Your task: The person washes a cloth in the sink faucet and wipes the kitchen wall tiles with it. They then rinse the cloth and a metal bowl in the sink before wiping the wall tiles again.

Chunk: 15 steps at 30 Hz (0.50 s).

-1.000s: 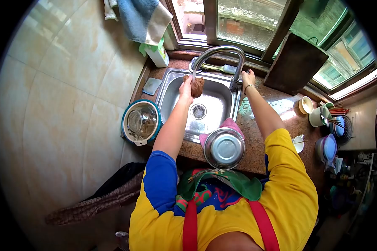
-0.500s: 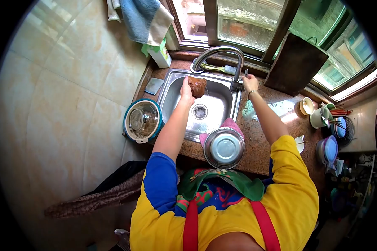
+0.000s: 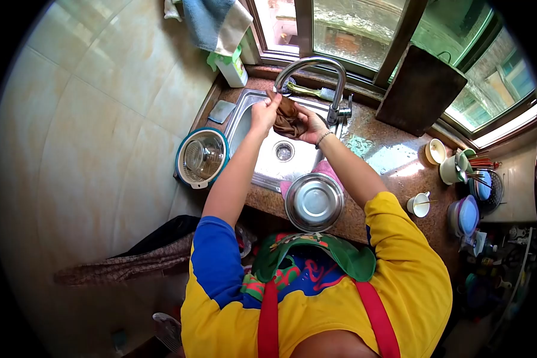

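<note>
- The left hand (image 3: 264,113) pinches one side of the brown cloth (image 3: 287,119), and the right hand (image 3: 311,126) grips its other side with bent fingers. The cloth hangs bunched over the sink (image 3: 238,134), under the tap (image 3: 313,59).
- If the cloth is wet, it could slip from the left hand's small hold and fall towards the drain (image 3: 283,151), perhaps covering it.
- Squeezing hard or lifting it past the rim could drip on the counter (image 3: 394,194), which already looks wet right of the sink. Whether water is running, I cannot tell.
- The bowl (image 3: 314,203) rests on the pink cloth (image 3: 325,170) near the counter's front edge, just below the right forearm; a low elbow or a tug on that cloth could knock it off.
</note>
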Motion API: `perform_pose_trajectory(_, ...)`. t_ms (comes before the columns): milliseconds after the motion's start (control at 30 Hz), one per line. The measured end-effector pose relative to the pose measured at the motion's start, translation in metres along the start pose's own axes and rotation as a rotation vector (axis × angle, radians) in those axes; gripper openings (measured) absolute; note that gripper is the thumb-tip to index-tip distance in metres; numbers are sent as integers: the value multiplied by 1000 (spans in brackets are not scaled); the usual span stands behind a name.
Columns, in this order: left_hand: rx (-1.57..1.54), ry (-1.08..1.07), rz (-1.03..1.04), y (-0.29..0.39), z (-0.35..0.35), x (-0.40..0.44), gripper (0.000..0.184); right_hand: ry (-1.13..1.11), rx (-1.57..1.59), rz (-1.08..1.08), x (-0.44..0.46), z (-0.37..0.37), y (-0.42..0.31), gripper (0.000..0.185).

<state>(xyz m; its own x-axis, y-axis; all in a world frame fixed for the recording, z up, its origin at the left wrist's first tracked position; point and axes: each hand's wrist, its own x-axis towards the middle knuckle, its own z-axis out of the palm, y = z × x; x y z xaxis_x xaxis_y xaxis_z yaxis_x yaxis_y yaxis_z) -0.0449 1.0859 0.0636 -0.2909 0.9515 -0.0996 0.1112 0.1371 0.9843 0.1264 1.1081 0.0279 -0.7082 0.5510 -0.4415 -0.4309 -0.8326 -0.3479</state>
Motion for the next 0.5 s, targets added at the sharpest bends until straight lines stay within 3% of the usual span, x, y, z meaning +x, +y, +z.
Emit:
perform_pose_trajectory(67,86,45,22,19,-9,-4,41,-59,-170,7,0,-5,-1,51)
perform_pose_trajectory(167,-322,8,-25,26,-15,-1,31,50,-606,-159,-13,0,6,48)
perform_pose_trajectory(233,-331,6,-54,30,-22,1,28,99,-772,-224,18,-31,2,41)
perform_pose_trajectory(300,-349,101,25,10,-26,17,27,95,-1227,-237,15,-29,-3,34)
perform_pose_trajectory(367,-358,141,-36,0,-22,9,26,97,-940,-272,-7,-2,0,20)
perform_pose_trajectory(433,-334,9,-47,-38,-20,15,38,-8,-666,-357,-1,2,4,17)
perform_pose_trajectory(500,-217,30,-473,-10,-5,-27,57,32,-771,-386,-5,17,7,20)
